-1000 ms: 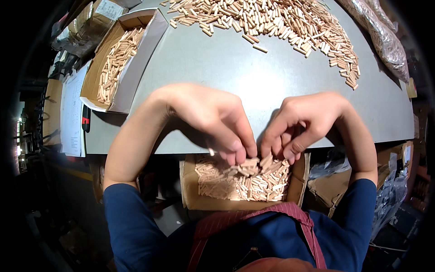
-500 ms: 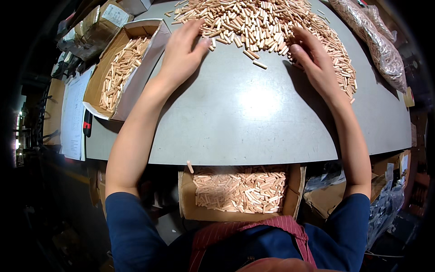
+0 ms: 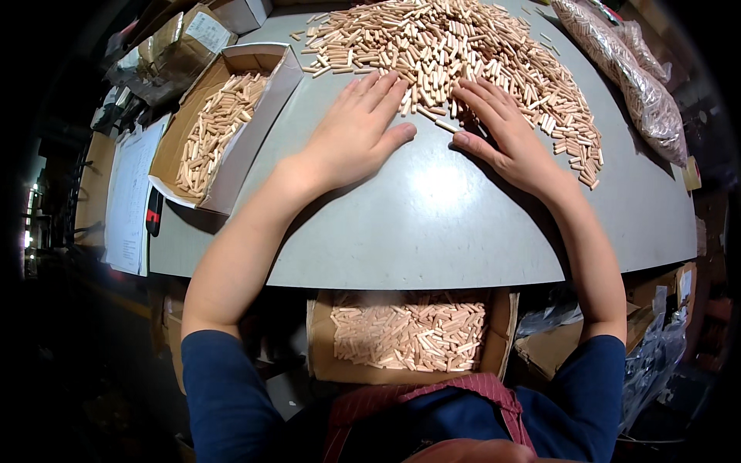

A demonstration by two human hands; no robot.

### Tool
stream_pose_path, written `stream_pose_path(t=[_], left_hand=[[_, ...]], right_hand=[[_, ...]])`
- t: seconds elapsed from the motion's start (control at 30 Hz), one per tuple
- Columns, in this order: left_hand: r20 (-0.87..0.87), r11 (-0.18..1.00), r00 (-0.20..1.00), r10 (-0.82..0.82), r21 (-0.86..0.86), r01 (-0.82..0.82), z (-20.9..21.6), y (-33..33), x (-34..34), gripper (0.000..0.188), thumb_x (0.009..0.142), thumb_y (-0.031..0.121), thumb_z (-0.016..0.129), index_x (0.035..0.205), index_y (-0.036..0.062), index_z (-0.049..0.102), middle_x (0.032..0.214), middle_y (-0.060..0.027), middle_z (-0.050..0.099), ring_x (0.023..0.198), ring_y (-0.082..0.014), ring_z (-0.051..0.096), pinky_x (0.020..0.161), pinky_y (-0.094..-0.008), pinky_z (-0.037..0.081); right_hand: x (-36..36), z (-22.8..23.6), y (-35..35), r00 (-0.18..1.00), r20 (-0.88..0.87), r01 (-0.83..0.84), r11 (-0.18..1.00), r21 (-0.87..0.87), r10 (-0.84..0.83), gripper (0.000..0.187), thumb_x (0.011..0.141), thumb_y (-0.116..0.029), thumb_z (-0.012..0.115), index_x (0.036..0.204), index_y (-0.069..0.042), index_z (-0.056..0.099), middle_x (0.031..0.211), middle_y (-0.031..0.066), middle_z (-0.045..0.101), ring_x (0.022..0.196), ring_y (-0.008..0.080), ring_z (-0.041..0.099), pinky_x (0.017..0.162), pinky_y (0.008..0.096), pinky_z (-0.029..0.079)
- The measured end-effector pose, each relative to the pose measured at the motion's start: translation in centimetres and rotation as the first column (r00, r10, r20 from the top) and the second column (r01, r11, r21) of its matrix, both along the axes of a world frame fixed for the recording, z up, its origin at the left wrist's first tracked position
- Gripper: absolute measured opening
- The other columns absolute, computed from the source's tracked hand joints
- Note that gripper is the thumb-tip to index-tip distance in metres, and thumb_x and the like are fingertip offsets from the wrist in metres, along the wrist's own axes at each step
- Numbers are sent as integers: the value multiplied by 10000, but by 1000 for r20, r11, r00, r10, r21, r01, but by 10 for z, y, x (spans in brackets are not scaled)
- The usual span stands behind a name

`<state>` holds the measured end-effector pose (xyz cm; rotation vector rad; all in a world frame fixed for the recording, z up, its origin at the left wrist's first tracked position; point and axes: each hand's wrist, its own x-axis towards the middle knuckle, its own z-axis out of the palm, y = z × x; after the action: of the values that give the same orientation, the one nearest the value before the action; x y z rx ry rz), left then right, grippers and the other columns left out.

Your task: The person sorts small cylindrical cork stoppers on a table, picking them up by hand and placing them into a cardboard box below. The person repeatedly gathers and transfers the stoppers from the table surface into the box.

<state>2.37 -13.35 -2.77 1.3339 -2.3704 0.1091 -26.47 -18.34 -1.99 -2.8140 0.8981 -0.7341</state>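
A wide heap of short wooden dowels [image 3: 455, 46] lies across the far part of the grey table [image 3: 417, 239]. My left hand [image 3: 359, 127] rests palm down at the heap's near left edge, fingers stretched out and thumb toward the middle. On the other side, my right hand [image 3: 502, 135] lies over the near edge of the heap, its fingers spread and touching dowels. A few loose dowels [image 3: 444, 125] lie between the two thumbs. Below the table's front edge, in front of my body, an open cardboard box [image 3: 363, 372] holds many more dowels.
At the left stands a long open carton [image 3: 255, 116] partly filled with dowels. Beside it are papers [image 3: 131, 201] and a black-and-red tool [image 3: 153, 214]. A clear plastic bag full of dowels [image 3: 633, 85] lies along the right edge, with a tape roll [image 3: 691, 174] near it.
Both hands have come nearer to me and closer together at the heap's near edge. The dowel falling at the lower box's left corner is gone from sight. The view has shifted slightly.
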Motion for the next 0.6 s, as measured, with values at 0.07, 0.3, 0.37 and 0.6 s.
stream_pose_path(t=[0.07, 0.3, 0.37, 0.6], left_hand=[[-63, 1000, 998, 0, -28, -2, -1, 1, -2, 629, 1065, 395, 574, 1546, 9, 451, 1591, -240, 446, 1504, -413, 369, 1247, -484, 290], [-75, 998, 997, -3, -69, -2, 2, 3, -5, 547, 1045, 343, 616, 1511, 70, 528, 1536, -224, 511, 1472, -402, 415, 1217, -487, 334], [-156, 997, 988, -19, -76, 7, 3, 2, -5, 500, 1029, 300, 646, 1466, 64, 581, 1494, -210, 555, 1436, -395, 460, 1195, -475, 370], [-239, 996, 970, -37, -82, 18, 12, -1, 4, 261, 955, 127, 716, 1201, 43, 749, 1307, -134, 699, 1250, -326, 618, 1078, -421, 479]], right_hand=[[2, 2, 2, 999, 33, -7, 999, 34, 6, 671, 1003, -426, 678, 1501, -14, 499, 1540, 199, 511, 1477, 389, 405, 1242, 496, 298], [11, 5, 13, 999, -32, -33, 995, -89, 30, 701, 998, -436, 673, 1513, -3, 479, 1590, 193, 455, 1485, 383, 390, 1242, 536, 253], [11, 5, 15, 999, -4, -39, 997, -66, 39, 670, 1001, -434, 669, 1486, -4, 499, 1574, 200, 455, 1469, 381, 398, 1227, 532, 265], [10, 8, 16, 997, 61, -55, 998, -9, 56, 543, 992, -384, 688, 1361, -2, 575, 1472, 206, 515, 1401, 381, 446, 1208, 514, 287]])
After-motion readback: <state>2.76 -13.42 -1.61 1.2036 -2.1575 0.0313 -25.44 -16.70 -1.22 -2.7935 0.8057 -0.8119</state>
